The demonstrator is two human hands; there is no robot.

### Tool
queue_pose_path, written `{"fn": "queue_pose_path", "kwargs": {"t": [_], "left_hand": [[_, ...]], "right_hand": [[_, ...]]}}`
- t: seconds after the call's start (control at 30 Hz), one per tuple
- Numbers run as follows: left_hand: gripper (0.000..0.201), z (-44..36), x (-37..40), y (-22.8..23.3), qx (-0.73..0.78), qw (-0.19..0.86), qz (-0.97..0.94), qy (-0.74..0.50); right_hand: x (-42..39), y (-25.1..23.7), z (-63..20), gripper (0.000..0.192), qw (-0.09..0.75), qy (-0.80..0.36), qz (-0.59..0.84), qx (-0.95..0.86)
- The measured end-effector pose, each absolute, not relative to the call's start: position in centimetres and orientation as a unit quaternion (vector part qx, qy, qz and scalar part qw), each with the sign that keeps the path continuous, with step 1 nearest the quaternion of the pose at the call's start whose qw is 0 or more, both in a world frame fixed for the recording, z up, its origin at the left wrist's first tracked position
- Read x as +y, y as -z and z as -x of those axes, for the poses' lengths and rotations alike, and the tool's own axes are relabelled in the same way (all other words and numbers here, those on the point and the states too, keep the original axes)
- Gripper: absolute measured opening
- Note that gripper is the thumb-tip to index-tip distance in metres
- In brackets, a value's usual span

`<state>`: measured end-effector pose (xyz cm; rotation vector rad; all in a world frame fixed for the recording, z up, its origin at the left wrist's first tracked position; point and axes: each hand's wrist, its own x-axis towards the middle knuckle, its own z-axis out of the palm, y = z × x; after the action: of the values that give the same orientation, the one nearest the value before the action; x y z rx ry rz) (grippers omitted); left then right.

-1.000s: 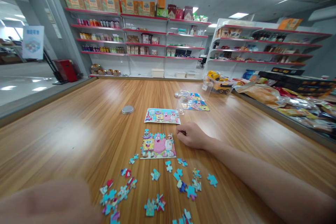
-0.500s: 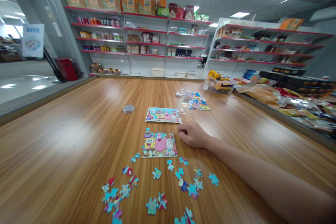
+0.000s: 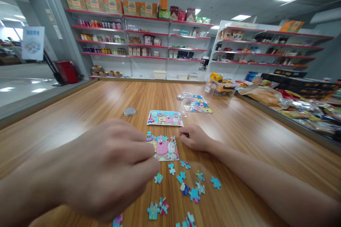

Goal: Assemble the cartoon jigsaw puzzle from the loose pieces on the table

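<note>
A partly assembled cartoon jigsaw puzzle [image 3: 166,149] lies on the wooden table, its left part covered by my left hand [image 3: 112,170]. That hand hovers close to the camera, slightly blurred, with fingers curled and pressed together; whatever they may pinch is hidden. My right hand [image 3: 194,137] rests as a loose fist on the table, just right of the puzzle, with nothing visible in it. Behind the puzzle is a matching picture card [image 3: 165,117]. Loose jigsaw pieces lie in front, among them a blue one [image 3: 215,183], a blue-purple one [image 3: 195,195] and a small cluster [image 3: 163,205].
A round metal lid [image 3: 129,111] lies at the left back. Farther right stand a clear plastic jar [image 3: 187,103], another puzzle [image 3: 201,107] and a clear bin with yellow toy trucks [image 3: 223,87]. Packaged snacks [image 3: 269,95] fill the right side. Stocked shelves [image 3: 144,46] line the back.
My left hand has come into view from the left, covering the left-hand loose pieces and part of the puzzle. My right hand stays in place.
</note>
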<state>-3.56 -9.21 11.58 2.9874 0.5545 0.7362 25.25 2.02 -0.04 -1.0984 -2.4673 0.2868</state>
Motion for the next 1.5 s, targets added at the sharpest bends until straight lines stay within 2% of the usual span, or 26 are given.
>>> {"fn": "queue_pose_path", "kwargs": {"t": [0.07,0.13,0.3,0.4,0.5,0.63,0.73,0.83,1.0,1.13,1.5], "left_hand": [[0.02,2.6,-6.3,-11.9,0.181,-0.055,-0.976,-0.111],[0.019,2.9,-3.2,-10.1,0.187,-0.088,-0.974,-0.091],[0.018,6.1,2.6,-1.9,0.212,-0.08,-0.934,-0.275],[0.019,6.7,3.5,0.4,0.266,-0.063,-0.912,-0.307],[0.02,6.0,3.0,0.4,0.272,-0.036,-0.918,-0.287],[0.025,5.0,2.5,0.2,0.249,0.025,-0.941,-0.227],[0.024,5.1,2.6,0.4,0.26,0.05,-0.938,-0.224],[0.025,5.2,2.5,0.3,0.252,0.034,-0.941,-0.225],[0.035,4.8,1.7,-0.5,0.212,-0.03,-0.952,-0.217],[0.037,4.4,1.4,-0.7,0.177,0.002,-0.966,-0.19],[0.04,4.5,1.2,-0.4,0.201,0.049,-0.954,-0.216]], "right_hand": [[2.0,0.0,-25.2,0.017,0.209,-0.103,0.398,-0.887],[1.9,-0.1,-25.2,0.017,0.208,-0.103,0.4,-0.887],[2.1,0.1,-25.2,0.017,0.221,-0.113,0.394,-0.885],[2.2,0.2,-25.3,0.015,0.238,-0.13,0.388,-0.881],[2.2,0.2,-25.3,0.013,0.26,-0.15,0.388,-0.871],[2.0,0.1,-25.2,0.031,0.288,-0.137,0.376,-0.87],[1.9,0.3,-25.2,0.03,0.265,-0.126,0.348,-0.89],[1.9,0.5,-25.2,0.031,0.243,-0.115,0.331,-0.905],[1.7,0.1,-25.1,0.03,0.256,-0.061,0.282,-0.923],[1.5,-0.1,-24.9,0.026,0.286,-0.06,0.237,-0.926],[1.6,0.3,-24.9,0.026,0.275,-0.078,0.257,-0.923]]}}
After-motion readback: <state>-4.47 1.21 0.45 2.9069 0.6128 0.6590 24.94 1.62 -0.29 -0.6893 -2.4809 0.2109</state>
